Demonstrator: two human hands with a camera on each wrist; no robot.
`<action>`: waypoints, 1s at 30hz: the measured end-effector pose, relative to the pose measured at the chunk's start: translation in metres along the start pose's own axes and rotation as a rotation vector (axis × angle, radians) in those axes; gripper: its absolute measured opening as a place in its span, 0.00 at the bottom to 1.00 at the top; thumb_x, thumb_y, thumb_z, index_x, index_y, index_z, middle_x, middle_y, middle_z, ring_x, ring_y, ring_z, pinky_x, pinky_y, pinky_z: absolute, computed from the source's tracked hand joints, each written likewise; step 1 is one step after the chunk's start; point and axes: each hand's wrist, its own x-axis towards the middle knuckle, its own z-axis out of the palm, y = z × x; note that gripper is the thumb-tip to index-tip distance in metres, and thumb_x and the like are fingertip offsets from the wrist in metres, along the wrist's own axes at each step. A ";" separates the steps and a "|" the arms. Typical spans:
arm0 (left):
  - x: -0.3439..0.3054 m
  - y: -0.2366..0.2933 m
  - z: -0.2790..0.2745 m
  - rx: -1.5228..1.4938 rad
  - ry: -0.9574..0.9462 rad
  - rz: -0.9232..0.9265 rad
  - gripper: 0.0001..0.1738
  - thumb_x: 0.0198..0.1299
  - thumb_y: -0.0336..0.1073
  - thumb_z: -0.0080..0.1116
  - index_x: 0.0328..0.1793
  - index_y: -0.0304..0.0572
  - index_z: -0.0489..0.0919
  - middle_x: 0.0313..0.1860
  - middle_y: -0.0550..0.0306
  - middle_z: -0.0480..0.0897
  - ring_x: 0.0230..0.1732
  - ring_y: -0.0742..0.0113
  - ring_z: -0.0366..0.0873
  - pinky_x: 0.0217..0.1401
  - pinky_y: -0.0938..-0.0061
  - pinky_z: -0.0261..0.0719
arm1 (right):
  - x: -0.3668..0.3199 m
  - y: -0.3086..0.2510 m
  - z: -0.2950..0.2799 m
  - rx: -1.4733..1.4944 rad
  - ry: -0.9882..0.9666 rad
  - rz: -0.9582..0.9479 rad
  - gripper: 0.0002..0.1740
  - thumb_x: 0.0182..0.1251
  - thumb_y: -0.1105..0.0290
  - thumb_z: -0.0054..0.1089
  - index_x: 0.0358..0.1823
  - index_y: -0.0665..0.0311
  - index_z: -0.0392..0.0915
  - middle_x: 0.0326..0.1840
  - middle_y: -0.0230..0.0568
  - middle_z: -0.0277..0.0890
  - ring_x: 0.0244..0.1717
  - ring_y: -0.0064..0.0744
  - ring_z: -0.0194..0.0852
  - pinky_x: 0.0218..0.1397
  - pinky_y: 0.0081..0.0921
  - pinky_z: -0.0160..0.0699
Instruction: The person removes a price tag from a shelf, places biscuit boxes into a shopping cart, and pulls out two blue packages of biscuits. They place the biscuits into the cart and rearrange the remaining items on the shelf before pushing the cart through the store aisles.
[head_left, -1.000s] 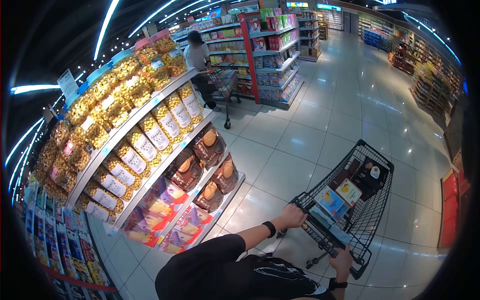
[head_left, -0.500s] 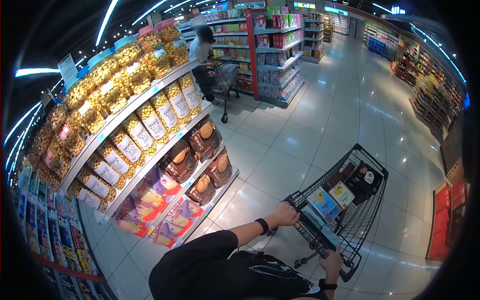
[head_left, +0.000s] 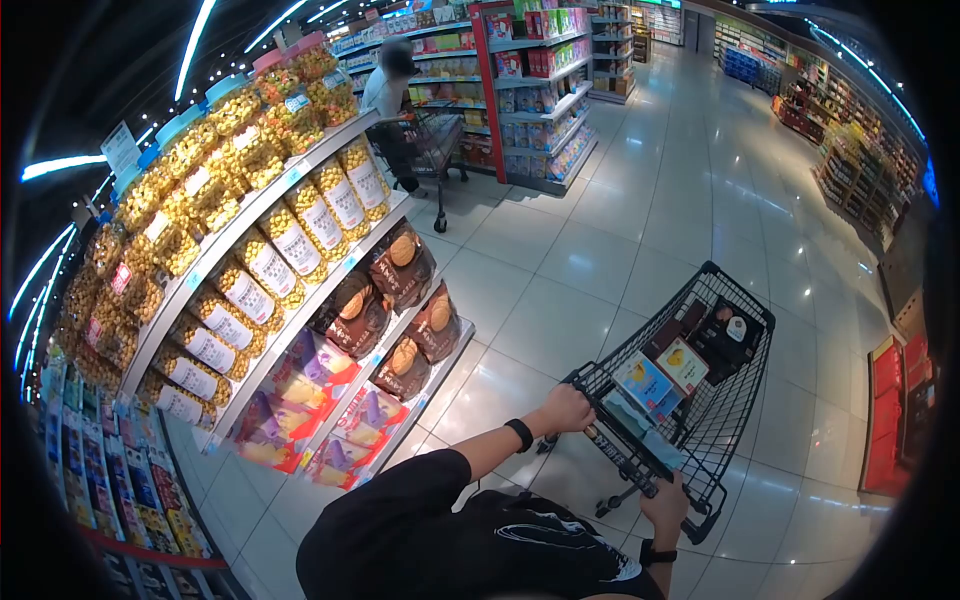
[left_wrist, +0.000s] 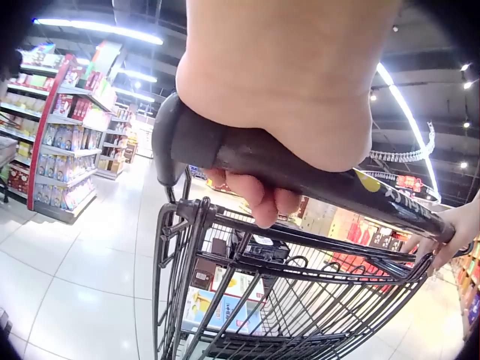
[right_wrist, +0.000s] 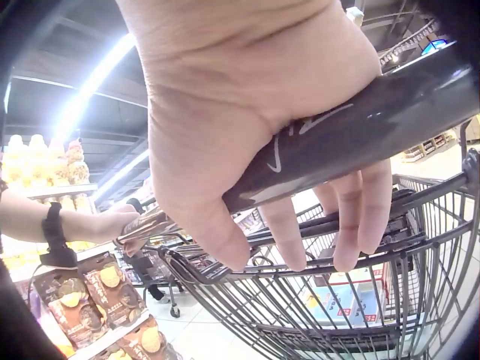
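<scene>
Both my left hand (head_left: 568, 408) and right hand (head_left: 665, 500) curl round the handle (left_wrist: 337, 189) of the cart (head_left: 728, 425). Beyond my grip, a blue box (head_left: 643, 382), white box (head_left: 683, 365) and black pack (head_left: 728, 338) lie inside.

- Your black wire-mesh shopping cart (head_left: 722, 425) stands upright on its wheels, its basket extending beyond your grip.
- Its dark, glossy handlebar (left_wrist: 334, 182) passes beneath both your palms.
- Ahead of your grip, a blue-and-white box (head_left: 643, 382) lies nearest, a cream box with yellow artwork (head_left: 683, 366) beside it, a black package (head_left: 728, 338) farther out.
</scene>
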 end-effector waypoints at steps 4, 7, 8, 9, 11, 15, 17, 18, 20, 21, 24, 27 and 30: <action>-0.001 0.002 -0.002 0.010 0.017 0.013 0.23 0.55 0.45 0.51 0.11 0.42 0.78 0.13 0.49 0.78 0.17 0.51 0.78 0.27 0.59 0.77 | 0.003 0.005 0.009 0.019 0.045 -0.012 0.15 0.46 0.59 0.68 0.36 0.56 0.87 0.72 0.51 0.65 0.46 0.53 0.82 0.51 0.40 0.82; -0.003 0.006 -0.002 0.015 0.023 -0.029 0.23 0.55 0.45 0.50 0.12 0.43 0.79 0.14 0.49 0.79 0.18 0.51 0.79 0.29 0.59 0.77 | 0.002 0.006 0.010 -0.001 0.070 -0.023 0.13 0.46 0.59 0.69 0.33 0.54 0.87 0.71 0.49 0.65 0.45 0.52 0.83 0.50 0.40 0.82; -0.003 0.008 -0.002 0.024 0.005 -0.043 0.23 0.56 0.45 0.49 0.13 0.43 0.79 0.15 0.50 0.80 0.19 0.51 0.80 0.30 0.59 0.77 | 0.002 0.005 0.008 0.004 0.062 -0.023 0.13 0.46 0.59 0.69 0.33 0.55 0.87 0.71 0.49 0.65 0.46 0.52 0.83 0.51 0.40 0.82; -0.003 0.009 -0.002 0.035 -0.010 -0.058 0.23 0.56 0.45 0.49 0.13 0.43 0.80 0.15 0.50 0.80 0.20 0.51 0.80 0.32 0.59 0.77 | 0.002 0.008 0.010 -0.009 0.066 -0.023 0.13 0.46 0.59 0.69 0.33 0.55 0.87 0.71 0.49 0.65 0.46 0.52 0.83 0.51 0.40 0.82; -0.004 0.011 -0.005 0.040 -0.027 -0.073 0.24 0.57 0.47 0.48 0.14 0.44 0.80 0.16 0.51 0.81 0.21 0.51 0.81 0.34 0.59 0.77 | 0.003 0.012 0.015 -0.008 0.070 -0.014 0.13 0.46 0.60 0.69 0.34 0.55 0.87 0.72 0.50 0.65 0.48 0.52 0.82 0.53 0.40 0.81; -0.007 0.011 0.004 0.029 -0.038 -0.073 0.25 0.59 0.47 0.48 0.14 0.43 0.80 0.17 0.50 0.81 0.21 0.51 0.80 0.34 0.58 0.78 | -0.002 0.002 -0.001 -0.024 -0.045 0.053 0.20 0.49 0.60 0.67 0.45 0.55 0.87 0.73 0.45 0.63 0.55 0.49 0.80 0.60 0.40 0.77; -0.007 0.009 0.007 -0.061 -0.010 -0.069 0.23 0.57 0.45 0.51 0.13 0.43 0.80 0.14 0.52 0.80 0.19 0.48 0.79 0.37 0.56 0.79 | -0.004 0.001 -0.004 -0.026 -0.040 0.040 0.20 0.49 0.59 0.68 0.44 0.56 0.88 0.74 0.45 0.63 0.54 0.50 0.80 0.60 0.39 0.78; -0.004 0.014 -0.022 -0.238 -0.192 -0.157 0.18 0.58 0.44 0.56 0.23 0.39 0.84 0.23 0.49 0.83 0.26 0.48 0.82 0.41 0.57 0.80 | -0.005 0.000 -0.003 -0.034 -0.044 0.048 0.19 0.49 0.59 0.67 0.44 0.56 0.88 0.74 0.46 0.63 0.53 0.50 0.80 0.59 0.39 0.78; -0.007 0.007 -0.060 -0.506 -0.037 -0.050 0.15 0.59 0.43 0.58 0.30 0.38 0.84 0.29 0.48 0.84 0.32 0.49 0.82 0.43 0.60 0.81 | -0.005 0.005 0.002 -0.052 -0.032 0.027 0.18 0.50 0.59 0.66 0.42 0.57 0.88 0.73 0.50 0.63 0.51 0.52 0.81 0.58 0.39 0.79; -0.011 0.003 -0.083 -0.776 0.106 0.059 0.14 0.60 0.42 0.59 0.37 0.37 0.85 0.36 0.46 0.84 0.37 0.49 0.83 0.44 0.62 0.81 | -0.006 0.005 0.002 -0.052 -0.018 0.033 0.18 0.50 0.59 0.66 0.42 0.57 0.88 0.73 0.50 0.63 0.51 0.52 0.81 0.58 0.39 0.79; -0.028 0.005 -0.224 -0.709 0.116 0.303 0.10 0.61 0.32 0.63 0.48 0.40 0.83 0.44 0.52 0.83 0.44 0.54 0.82 0.41 0.65 0.81 | -0.002 0.015 0.010 -0.090 -0.046 -0.055 0.17 0.50 0.58 0.65 0.38 0.58 0.88 0.73 0.57 0.63 0.50 0.52 0.82 0.56 0.40 0.80; -0.074 0.037 -0.345 -0.453 0.403 0.539 0.08 0.56 0.32 0.64 0.42 0.44 0.85 0.41 0.57 0.84 0.42 0.59 0.83 0.41 0.68 0.79 | -0.002 0.011 0.005 -0.065 -0.060 -0.062 0.16 0.50 0.57 0.64 0.36 0.57 0.89 0.72 0.56 0.63 0.50 0.52 0.82 0.56 0.40 0.81; -0.114 0.090 -0.376 -0.565 0.808 0.620 0.05 0.55 0.38 0.67 0.35 0.51 0.83 0.32 0.66 0.81 0.31 0.68 0.78 0.35 0.75 0.73 | -0.002 0.010 0.005 -0.053 -0.062 -0.063 0.17 0.49 0.56 0.64 0.36 0.57 0.89 0.73 0.56 0.63 0.51 0.52 0.82 0.56 0.40 0.80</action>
